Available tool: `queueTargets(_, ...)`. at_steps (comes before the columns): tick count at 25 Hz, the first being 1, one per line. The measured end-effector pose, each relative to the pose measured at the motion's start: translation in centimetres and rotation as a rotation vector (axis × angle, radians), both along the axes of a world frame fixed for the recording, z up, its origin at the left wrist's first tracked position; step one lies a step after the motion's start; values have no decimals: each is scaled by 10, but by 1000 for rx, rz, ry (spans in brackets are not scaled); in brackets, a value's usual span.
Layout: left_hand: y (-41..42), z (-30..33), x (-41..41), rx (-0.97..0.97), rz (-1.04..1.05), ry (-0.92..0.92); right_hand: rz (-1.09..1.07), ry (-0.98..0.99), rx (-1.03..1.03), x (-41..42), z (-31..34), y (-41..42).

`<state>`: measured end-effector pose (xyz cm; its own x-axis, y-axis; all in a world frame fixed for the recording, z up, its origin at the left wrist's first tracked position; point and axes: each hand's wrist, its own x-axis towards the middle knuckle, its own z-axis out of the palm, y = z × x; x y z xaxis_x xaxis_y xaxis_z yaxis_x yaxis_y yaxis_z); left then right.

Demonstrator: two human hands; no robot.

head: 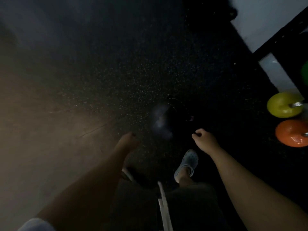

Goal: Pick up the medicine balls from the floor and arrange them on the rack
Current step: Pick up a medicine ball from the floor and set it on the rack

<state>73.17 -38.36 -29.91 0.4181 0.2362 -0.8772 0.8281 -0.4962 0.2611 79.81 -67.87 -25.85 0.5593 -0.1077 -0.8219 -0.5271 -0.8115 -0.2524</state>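
A dark medicine ball (168, 119) with a pale, shiny patch lies on the speckled black floor (116, 72), just ahead of both hands. My left hand (127, 141) is stretched out below and to the left of the ball, fingers extended, holding nothing. My right hand (204, 139) hovers below and to the right of the ball, with its fingers curled loosely and nothing in them. Neither hand touches the ball. At the right edge stands the black rack (280, 39), blurred and only partly in view.
A yellow weight (281, 105) and an orange weight (290, 133) sit at the right on metal pegs, with a green object (305, 72) above them. My foot in a grey clog (187, 163) stands just behind the ball. A white wall (266, 14) shows behind the rack.
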Motion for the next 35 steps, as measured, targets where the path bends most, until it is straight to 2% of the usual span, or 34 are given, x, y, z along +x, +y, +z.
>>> queueTargets(3,-32,-72,47,-10,130,-26,-18,43,31,61,-76,-20)
queueTargets(7,-49,-207,100,10,312,-30,-153,76,89,142,-203,-23)
queueTargets(11,-53,-308,129,-71,635,-42,-344,107,157,181,-312,-19)
queueTargets(15,-71,-353,135,-289,1063,-81,-479,46,298,178,-365,-15)
queueTargets(18,-76,-336,144,-337,1078,-129,-551,20,327,176,-346,-27)
queueTargets(21,-94,-272,180,-355,984,-178,-691,-16,308,178,-281,-57)
queueTargets(25,-149,-127,257,-383,712,-308,-875,-210,331,183,-145,-115)
queueTargets(27,-186,-41,292,-358,566,-391,-943,-351,372,190,-67,-148)
queueTargets(31,-283,155,339,-469,336,-597,-1083,-735,444,192,116,-234)
queueTargets(35,-370,323,337,-619,193,-787,-1122,-1038,331,153,286,-304)
